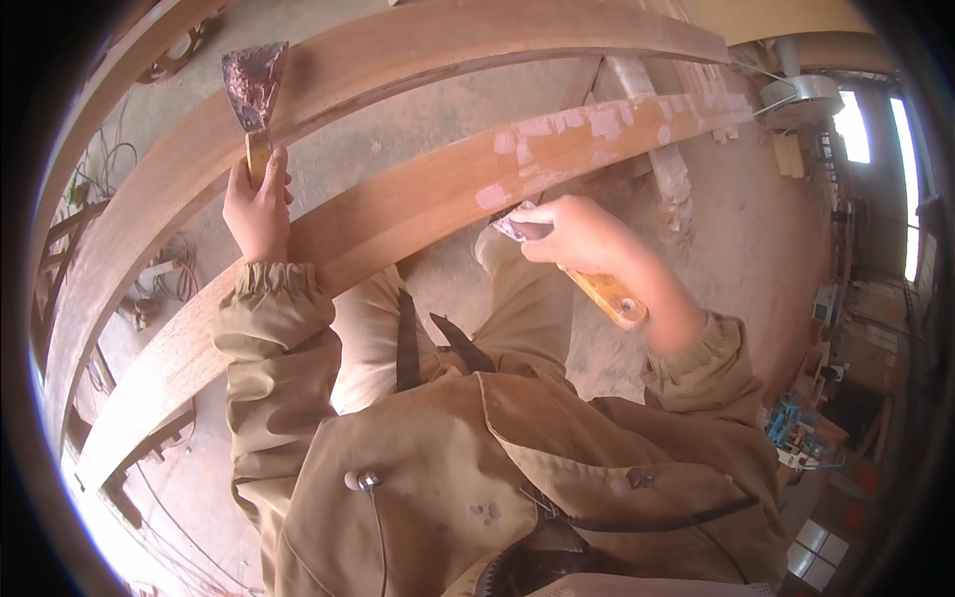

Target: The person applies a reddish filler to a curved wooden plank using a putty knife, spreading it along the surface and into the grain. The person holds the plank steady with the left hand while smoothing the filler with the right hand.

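My left hand (260,206) is closed around the yellow handle of a putty knife (255,88), held upright over the boards. Pinkish paste coats its wide dark blade. In my right hand (585,237) is a second putty knife (609,297), its yellow handle pointing back toward me and its pink-smeared blade by the near edge of a wooden board (388,224). Pink filler patches (604,123) cover the right part of that board's surface; its left part is bare wood. Whether the right blade touches the board I cannot tell.
Another long board (398,50) runs behind the near one. A pale wrapped support (668,179) stands beneath the boards at right. Cables (179,274) lie on the floor at left. A blue machine (791,428) is at far right, and my legs are under the near board.
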Available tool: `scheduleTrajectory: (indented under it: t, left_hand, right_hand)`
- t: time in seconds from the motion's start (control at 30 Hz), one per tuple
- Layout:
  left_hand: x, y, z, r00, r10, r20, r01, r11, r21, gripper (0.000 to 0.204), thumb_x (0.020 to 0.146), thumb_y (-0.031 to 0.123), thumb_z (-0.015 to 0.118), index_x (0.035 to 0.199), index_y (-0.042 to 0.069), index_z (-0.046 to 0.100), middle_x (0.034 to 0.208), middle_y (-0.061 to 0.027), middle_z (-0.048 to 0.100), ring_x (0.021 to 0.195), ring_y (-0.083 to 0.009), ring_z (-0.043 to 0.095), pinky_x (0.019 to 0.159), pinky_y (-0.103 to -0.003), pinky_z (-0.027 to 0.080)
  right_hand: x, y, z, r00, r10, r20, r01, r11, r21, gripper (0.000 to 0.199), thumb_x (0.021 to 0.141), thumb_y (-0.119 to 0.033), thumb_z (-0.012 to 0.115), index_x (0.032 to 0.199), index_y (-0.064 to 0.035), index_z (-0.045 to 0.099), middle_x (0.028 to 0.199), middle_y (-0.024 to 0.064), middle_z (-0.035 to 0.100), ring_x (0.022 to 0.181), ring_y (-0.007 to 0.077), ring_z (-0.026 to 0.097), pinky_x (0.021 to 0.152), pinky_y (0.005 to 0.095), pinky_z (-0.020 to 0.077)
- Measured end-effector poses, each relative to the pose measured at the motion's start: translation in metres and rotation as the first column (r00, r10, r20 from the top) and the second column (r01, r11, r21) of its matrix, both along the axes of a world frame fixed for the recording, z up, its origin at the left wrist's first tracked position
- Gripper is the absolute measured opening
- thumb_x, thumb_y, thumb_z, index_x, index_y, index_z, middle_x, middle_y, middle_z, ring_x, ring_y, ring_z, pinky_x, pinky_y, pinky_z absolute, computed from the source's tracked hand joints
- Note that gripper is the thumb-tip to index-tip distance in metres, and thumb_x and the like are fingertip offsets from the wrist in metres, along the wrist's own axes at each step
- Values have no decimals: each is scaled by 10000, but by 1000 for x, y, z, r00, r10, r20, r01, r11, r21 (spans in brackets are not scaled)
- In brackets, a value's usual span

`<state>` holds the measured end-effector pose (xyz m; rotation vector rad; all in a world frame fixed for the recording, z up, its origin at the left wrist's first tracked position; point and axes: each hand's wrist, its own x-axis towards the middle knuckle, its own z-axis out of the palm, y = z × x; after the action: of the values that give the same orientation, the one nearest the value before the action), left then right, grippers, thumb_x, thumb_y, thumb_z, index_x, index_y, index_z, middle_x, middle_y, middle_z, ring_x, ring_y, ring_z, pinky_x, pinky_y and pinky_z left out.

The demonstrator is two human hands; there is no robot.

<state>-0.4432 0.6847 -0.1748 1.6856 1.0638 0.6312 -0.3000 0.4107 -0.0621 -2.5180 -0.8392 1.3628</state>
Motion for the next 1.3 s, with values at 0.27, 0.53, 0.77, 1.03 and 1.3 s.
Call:
scheduleTrajectory:
  t: [0.27, 0.53, 0.77, 1.03, 1.3]
  left_hand:
    - [4, -3, 3, 1000, -2, 14, 2, 1000, -18, 320, 829, 336, 651, 843, 19, 611, 627, -21, 585, 500, -69, 516, 487, -229, 423]
    - [2, 0, -4, 999, -2, 36, 2, 1000, -5, 325, 823, 338, 658, 839, 16, 612, 625, -26, 590, 504, -75, 529, 493, -232, 430]
    - [3, 1, -4, 1000, 3, 19, -3, 1000, -3, 324, 819, 339, 665, 799, 23, 594, 600, -25, 592, 494, -74, 538, 497, -241, 435]
    - [3, -1, -1, 1000, 10, 13, -10, 1000, -6, 307, 818, 318, 664, 802, 20, 594, 603, -29, 593, 494, -78, 543, 492, -241, 436]
    - [4, 0, -4, 1000, 12, 11, -12, 1000, 4, 300, 820, 310, 659, 817, 17, 598, 612, -37, 596, 503, -85, 548, 500, -247, 441]
  right_hand:
    - [-17, -29, -31, 972, -215, 94, 184, 946, 268, 502, 760, -133, 624, 1254, -192, 555, 881, 116, 652, 706, 98, 541, 692, 266, 468]
    - [-17, -13, -12, 976, -217, 15, 210, 959, 192, 506, 753, -148, 637, 1252, -155, 552, 910, 128, 658, 747, 131, 584, 726, 273, 466]
    - [-25, -8, -13, 957, -274, -94, 289, 929, 232, 497, 759, -146, 629, 1249, -113, 551, 911, 120, 652, 772, 106, 562, 734, 256, 449]
    - [-30, -14, -18, 974, -210, 79, 192, 963, 187, 504, 746, -144, 636, 1244, -143, 559, 929, 115, 654, 781, 127, 578, 762, 270, 455]
    - [-28, 6, -11, 987, -162, -18, 163, 976, 144, 502, 756, -148, 624, 1252, -135, 551, 976, 116, 655, 809, 124, 577, 768, 260, 453]
